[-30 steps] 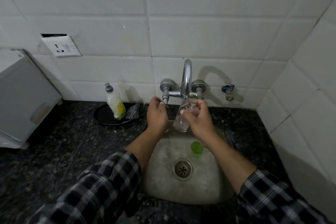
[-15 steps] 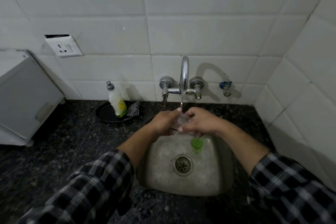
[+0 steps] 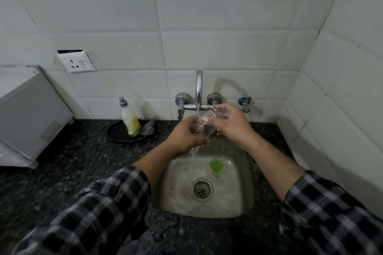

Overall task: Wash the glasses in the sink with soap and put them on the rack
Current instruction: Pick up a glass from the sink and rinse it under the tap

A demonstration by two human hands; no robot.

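Observation:
A clear glass point(image 3: 204, 125) lies tilted under the running tap point(image 3: 198, 89), held between both hands. My left hand point(image 3: 184, 136) grips its lower end, and my right hand point(image 3: 230, 123) holds its upper end. Water runs off the glass into the steel sink point(image 3: 234, 192). A small green glass point(image 3: 216, 166) stands upright inside the sink, right of the water stream. A soap bottle point(image 3: 130, 119), white with a yellow label, stands on a black plate point(image 3: 118, 133) left of the tap. No rack is in view.
A dark speckled counter point(image 3: 51, 182) surrounds the sink. A white box-shaped appliance point(image 3: 27, 114) sits at far left. A wall socket point(image 3: 76, 62) is above it. A second small tap point(image 3: 244, 102) is on the tiled wall at right, and a tiled side wall closes off the right.
The glass went from upright under the spout down toward the sink, and is now raised again, tilted in the stream. My left hand left the tap handle and joined the glass.

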